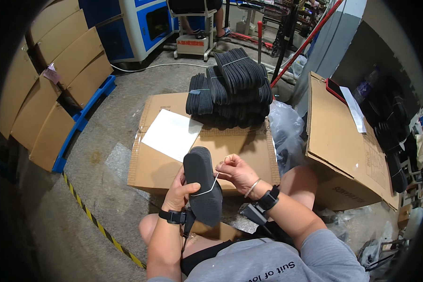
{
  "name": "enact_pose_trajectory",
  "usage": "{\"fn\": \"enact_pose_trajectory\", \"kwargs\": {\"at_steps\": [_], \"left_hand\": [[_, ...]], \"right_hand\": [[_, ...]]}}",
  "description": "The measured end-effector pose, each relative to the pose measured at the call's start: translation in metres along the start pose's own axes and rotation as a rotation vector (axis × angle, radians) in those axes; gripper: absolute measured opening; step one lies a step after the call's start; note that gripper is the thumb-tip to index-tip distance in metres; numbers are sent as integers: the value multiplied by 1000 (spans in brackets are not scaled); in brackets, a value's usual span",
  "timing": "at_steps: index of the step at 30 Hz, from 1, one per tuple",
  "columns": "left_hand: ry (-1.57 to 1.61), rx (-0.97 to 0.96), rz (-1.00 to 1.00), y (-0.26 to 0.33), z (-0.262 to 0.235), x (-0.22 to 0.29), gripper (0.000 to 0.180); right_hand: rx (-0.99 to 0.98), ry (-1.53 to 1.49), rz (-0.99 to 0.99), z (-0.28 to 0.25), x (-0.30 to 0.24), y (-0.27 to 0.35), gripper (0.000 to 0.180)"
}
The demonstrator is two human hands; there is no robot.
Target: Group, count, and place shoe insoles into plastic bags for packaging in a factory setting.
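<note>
A bundle of black shoe soles [199,169] is upright in my left hand [176,193], which grips it from the left with the thumb across its front. A thin white band [205,191] crosses the lower part of the bundle. My right hand [238,173] pinches the band's loose end just right of the soles, with a small loop showing above the fingertips. Behind my hands, bundles of similar black soles [239,77] are piled on a cardboard box [235,152], several of them tied with light bands. A white paper sheet [171,135] lies on the box, left of the pile.
Another cardboard box [333,136] stands at the right with a red-edged phone [336,90] and a paper strip on it. Stacked cartons on a blue pallet [87,115] line the left. Plastic bags [285,129] lie between the boxes. Someone sits on a chair [195,28] far back.
</note>
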State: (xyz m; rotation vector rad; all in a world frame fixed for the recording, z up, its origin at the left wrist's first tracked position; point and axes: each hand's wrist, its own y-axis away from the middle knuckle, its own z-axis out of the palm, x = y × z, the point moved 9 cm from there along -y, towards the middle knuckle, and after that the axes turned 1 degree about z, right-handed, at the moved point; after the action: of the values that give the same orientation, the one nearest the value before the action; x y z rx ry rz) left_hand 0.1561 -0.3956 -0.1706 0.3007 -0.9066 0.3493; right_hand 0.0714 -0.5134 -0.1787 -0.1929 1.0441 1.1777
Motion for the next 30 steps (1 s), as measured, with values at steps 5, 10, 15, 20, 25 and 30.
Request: {"fn": "enact_pose_trajectory", "kwargs": {"at_steps": [5, 10, 15, 20, 25, 30], "left_hand": [[-109, 46, 102, 0, -1, 8, 86], [-43, 217, 213, 0, -16, 19, 89], [-380, 112, 195, -5, -4, 15, 96], [57, 4, -195, -4, 3, -32, 79], [50, 58, -232, 2, 7, -50, 68], [-135, 5, -243, 4, 10, -37, 83]], "right_hand": [[12, 235, 43, -11, 14, -4, 37], [0, 342, 84, -22, 11, 5, 53], [-43, -68, -45, -15, -27, 2, 48], [77, -276, -114, -1, -27, -6, 32], [162, -375, -262, -2, -9, -17, 28], [231, -355, -255, -13, -15, -30, 27]]}}
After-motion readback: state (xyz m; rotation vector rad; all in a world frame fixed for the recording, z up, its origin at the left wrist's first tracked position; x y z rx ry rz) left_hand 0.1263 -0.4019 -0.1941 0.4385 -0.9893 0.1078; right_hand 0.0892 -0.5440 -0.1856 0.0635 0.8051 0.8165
